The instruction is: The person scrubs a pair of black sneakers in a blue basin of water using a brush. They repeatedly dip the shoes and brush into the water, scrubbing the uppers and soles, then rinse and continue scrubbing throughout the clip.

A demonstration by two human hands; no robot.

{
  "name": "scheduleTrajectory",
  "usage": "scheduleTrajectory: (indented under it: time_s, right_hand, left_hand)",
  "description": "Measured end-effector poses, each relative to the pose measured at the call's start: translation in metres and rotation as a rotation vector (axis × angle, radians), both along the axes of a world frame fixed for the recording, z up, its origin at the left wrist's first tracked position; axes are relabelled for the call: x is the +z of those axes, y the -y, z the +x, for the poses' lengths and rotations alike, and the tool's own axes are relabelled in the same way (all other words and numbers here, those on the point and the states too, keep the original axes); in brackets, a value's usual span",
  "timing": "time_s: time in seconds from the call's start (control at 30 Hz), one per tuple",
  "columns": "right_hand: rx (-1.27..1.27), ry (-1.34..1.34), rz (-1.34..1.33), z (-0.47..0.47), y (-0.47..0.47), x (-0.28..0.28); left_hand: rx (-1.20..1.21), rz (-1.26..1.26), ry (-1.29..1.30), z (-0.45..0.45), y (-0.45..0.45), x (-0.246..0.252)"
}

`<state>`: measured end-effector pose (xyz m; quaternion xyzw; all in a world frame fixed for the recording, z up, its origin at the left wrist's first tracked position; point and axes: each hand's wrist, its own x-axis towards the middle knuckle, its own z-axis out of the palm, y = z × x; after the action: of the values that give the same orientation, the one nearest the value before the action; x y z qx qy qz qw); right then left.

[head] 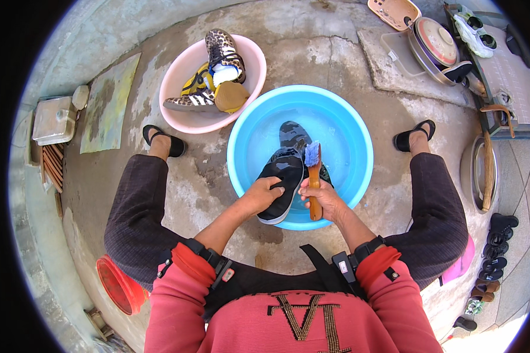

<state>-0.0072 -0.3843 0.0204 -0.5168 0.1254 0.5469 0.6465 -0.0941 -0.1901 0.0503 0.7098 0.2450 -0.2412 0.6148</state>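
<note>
My left hand [261, 195] grips a wet black shoe [284, 182] with a pale sole edge, held over the near left rim of a blue plastic basin [363, 176]. In my right hand [323, 198] is a wooden-handled scrubbing brush [315, 176], its bluish bristles at the far end. The brush stands just right of the shoe; whether they touch, I cannot tell. Another dark shoe [294, 134] lies in the basin's water beyond the held one. Part of a further dark item [325, 174] shows behind the brush and my right hand.
A pink basin [170, 114] with leopard-print sneakers [224, 50] and yellow footwear touches the blue basin's far left. A red bucket [120, 284] stands by my left leg. Several shoes [494, 251] line the right side, near a metal basin [472, 176]. A lidded pot [436, 42] sits far right.
</note>
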Motion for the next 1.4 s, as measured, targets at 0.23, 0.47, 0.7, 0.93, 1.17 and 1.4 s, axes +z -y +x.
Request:
scheduleTrajectory:
  time_s: [0.23, 0.47, 0.7, 0.93, 1.17, 1.4]
  right_hand:
    - [-0.021, -0.002, -0.020, 0.001, 0.000, -0.002]
    - [-0.076, -0.037, -0.020, 0.000, 0.000, -0.005]
    - [-0.116, -0.002, -0.069, 0.001, 0.002, -0.007]
    - [-0.128, 0.007, -0.119, 0.001, 0.002, -0.010]
    - [-0.117, 0.018, -0.173, 0.001, 0.002, -0.007]
    - [-0.060, 0.029, -0.295, 0.001, 0.001, -0.007]
  left_hand:
    - [-0.069, 0.051, -0.025, 0.005, 0.001, 0.009]
    - [-0.100, 0.103, 0.015, 0.004, 0.002, 0.008]
    - [-0.103, 0.078, -0.045, 0.006, 0.003, 0.014]
    - [-0.173, 0.134, -0.040, 0.008, 0.002, 0.021]
    - [-0.144, 0.143, -0.009, 0.006, 0.002, 0.017]
    - [-0.161, 0.164, 0.016, 0.005, 0.002, 0.010]
